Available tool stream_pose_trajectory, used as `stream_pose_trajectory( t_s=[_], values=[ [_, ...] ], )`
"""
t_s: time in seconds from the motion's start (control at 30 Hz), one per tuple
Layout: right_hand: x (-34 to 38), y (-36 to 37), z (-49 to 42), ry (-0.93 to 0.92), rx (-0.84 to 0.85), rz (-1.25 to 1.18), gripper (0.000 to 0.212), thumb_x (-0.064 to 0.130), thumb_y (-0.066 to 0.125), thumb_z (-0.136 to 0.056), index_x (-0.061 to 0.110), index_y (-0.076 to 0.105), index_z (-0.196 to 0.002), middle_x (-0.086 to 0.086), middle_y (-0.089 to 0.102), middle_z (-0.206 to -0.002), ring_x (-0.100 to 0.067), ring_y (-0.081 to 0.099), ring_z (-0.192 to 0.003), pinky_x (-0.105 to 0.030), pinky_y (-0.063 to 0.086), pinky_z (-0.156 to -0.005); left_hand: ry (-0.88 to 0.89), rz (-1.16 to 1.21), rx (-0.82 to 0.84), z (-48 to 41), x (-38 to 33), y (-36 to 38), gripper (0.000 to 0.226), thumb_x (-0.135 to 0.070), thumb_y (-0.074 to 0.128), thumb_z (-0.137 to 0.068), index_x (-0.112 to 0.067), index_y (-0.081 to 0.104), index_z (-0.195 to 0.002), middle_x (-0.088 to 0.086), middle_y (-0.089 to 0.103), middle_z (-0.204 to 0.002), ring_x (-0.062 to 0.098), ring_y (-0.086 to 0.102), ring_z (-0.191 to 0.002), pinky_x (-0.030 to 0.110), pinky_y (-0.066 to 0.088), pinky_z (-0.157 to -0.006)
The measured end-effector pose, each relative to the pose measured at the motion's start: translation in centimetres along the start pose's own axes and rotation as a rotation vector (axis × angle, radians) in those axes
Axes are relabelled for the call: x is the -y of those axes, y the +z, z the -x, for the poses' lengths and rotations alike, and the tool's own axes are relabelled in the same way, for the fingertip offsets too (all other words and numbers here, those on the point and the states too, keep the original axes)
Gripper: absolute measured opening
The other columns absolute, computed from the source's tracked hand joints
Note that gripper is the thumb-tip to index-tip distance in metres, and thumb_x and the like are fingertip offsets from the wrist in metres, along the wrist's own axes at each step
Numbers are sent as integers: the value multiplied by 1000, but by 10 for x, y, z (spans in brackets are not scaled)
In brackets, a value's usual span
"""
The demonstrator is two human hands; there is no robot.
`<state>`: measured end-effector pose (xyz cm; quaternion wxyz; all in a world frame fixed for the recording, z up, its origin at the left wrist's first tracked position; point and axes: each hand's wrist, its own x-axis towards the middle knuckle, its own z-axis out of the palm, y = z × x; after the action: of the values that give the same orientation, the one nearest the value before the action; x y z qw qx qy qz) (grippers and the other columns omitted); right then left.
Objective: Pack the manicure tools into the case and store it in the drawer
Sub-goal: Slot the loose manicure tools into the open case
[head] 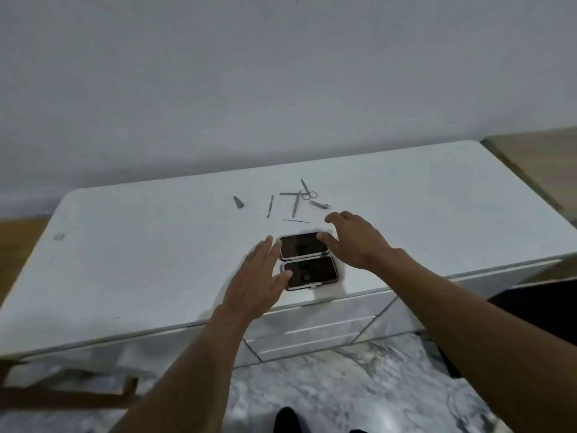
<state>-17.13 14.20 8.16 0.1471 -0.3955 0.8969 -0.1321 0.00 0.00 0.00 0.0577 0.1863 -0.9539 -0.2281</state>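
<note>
1. the case (307,260) lay opened flat near the front edge of the white cabinet top (140,260), both dark halves facing up, hinge line running left to right between them.
2. the left hand (256,282) was spread, fingers extended and holding nothing; its fingertips touched the left rim of the case, the thumb at the near half. this placement probably braced the case against sliding.
3. the right hand (352,242) was likewise spread and empty; its thumb met the far-right corner of the far half, the other fingers arched above the surface beyond it. the two hands thus flanked the case, likely to keep it flat and square for loading.
4. all tools lay unpacked, just beyond the right hand's fingertips: scissors (308,190), nail clipper (319,205), a crossed pair of flat tools (295,200), a thin probe (295,220).
5. farther left of that hand lay a slim pusher (269,206) and a short tapered piece (238,202).
6. judgement: packing had not begun; the drawer fronts (312,332) below the case appeared closed.
</note>
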Motion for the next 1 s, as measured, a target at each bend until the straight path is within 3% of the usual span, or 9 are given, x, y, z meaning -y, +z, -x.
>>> stream_pose_trajectory(
  t_s=[0.2, 0.47, 0.6, 0.77, 0.9, 1.0],
  values=[
    [-5, 5, -27, 46, 3, 62, 47, 41, 44, -97, 14, 45, -135, -10, 53, -134, -31, 51, -122, -44, 48, -93, 70, -40, -115, 1, 7, 16, 62, -47, 36, -94, -9, 45, -141, 12, 45, -146, 26, 39, -138, 35, 24, -114],
    [-11, 9, -81, 92, -21, 126, 30, 25, 42, -99, 8, 50, -122, -13, 53, -123, -35, 54, -109, -39, 43, -78, 49, 3, -184, -4, 14, 24, 57, -45, 47, -91, -18, 47, -141, 3, 45, -147, 15, 36, -139, 31, 27, -115],
    [-14, 17, -97, 129, -9, 175, 33, 27, 41, -99, 6, 49, -124, -16, 50, -125, -35, 50, -116, -42, 45, -83, 53, 7, -201, -5, 17, 24, 59, -48, 50, -89, -19, 48, -140, 3, 46, -146, 16, 37, -138, 32, 32, -113],
    [-23, 29, -99, 101, -130, 221, 23, 18, 45, -98, 4, 57, -112, -16, 56, -117, -34, 52, -110, -37, 40, -73, 42, -8, -195, -6, 18, 23, 61, -52, 47, -90, -20, 47, -141, 2, 45, -147, 15, 35, -139, 27, 27, -113],
    [-24, 25, -88, 175, -111, 22, 16, 9, 50, -86, 0, 60, -95, -17, 62, -101, -37, 59, -99, -33, 40, -69, 32, -17, -195, -5, 17, 23, 61, -51, 47, -90, -18, 47, -141, 4, 45, -147, 17, 36, -139, 34, 32, -113],
    [-19, 18, -71, 171, -111, -203, 13, 10, 62, -79, 0, 68, -85, -15, 71, -88, -33, 66, -87, -35, 53, -70, 24, -18, -198, -4, 15, 22, 61, -51, 46, -90, -18, 47, -141, 4, 45, -147, 17, 36, -139, 30, 28, -113]
  ],
)
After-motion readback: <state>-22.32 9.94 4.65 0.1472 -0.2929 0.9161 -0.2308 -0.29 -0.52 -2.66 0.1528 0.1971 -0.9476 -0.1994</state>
